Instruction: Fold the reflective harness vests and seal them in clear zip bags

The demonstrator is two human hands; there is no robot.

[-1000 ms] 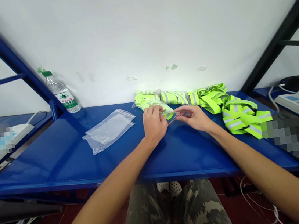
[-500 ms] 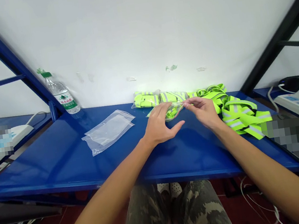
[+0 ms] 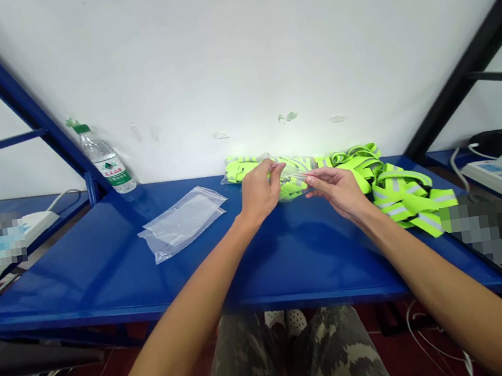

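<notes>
- The left hand (image 3: 259, 194) and the right hand (image 3: 338, 191) are both raised over the blue metal bench (image 3: 82, 283), close together in front of the body
- Between them is a small clear plastic bag (image 3: 292, 176), held in the air just above the bench
- The fingers (image 3: 271, 169) of the left hand are together and pinch one side of the bag; the fingers (image 3: 311, 178) of the right hand are clamped on the other side in the same way
- Behind the hands lies a folded reflective vest (image 3: 243, 168) in neon yellow with grey stripes, touching a pile of reflective straps (image 3: 404, 197) on its right
- Left of the left hand, a flat clear zip bag (image 3: 181, 222) lies on the bench
- A water bottle (image 3: 107, 161) stands at the back left, near the white wall (image 3: 260, 56)
</notes>
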